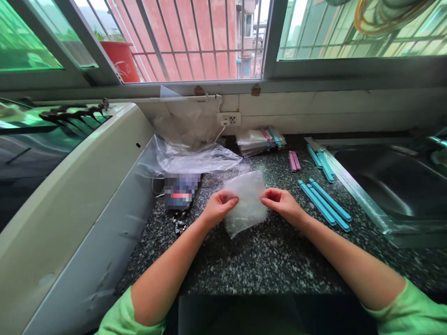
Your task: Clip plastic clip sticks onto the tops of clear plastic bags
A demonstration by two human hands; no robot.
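Note:
A small clear plastic bag (246,200) is held up over the counter between my two hands. My left hand (220,207) pinches its left edge with thumb and fingers. On the opposite edge, my right hand (282,204) has the same kind of pinch. The bag looks flat, and I make out nothing inside it. Right of my right hand lie several light blue sticks (323,204), with more blue sticks (320,163) farther back. A pink pair of sticks (294,161) rests behind them.
A large clear plastic bag (199,156) spreads over the back left, above a blurred-out phone-like item (181,190). Stacked filled bags (260,140) lie near the wall socket (229,119). A steel sink (384,181) bounds the right, a white appliance (80,186) the left.

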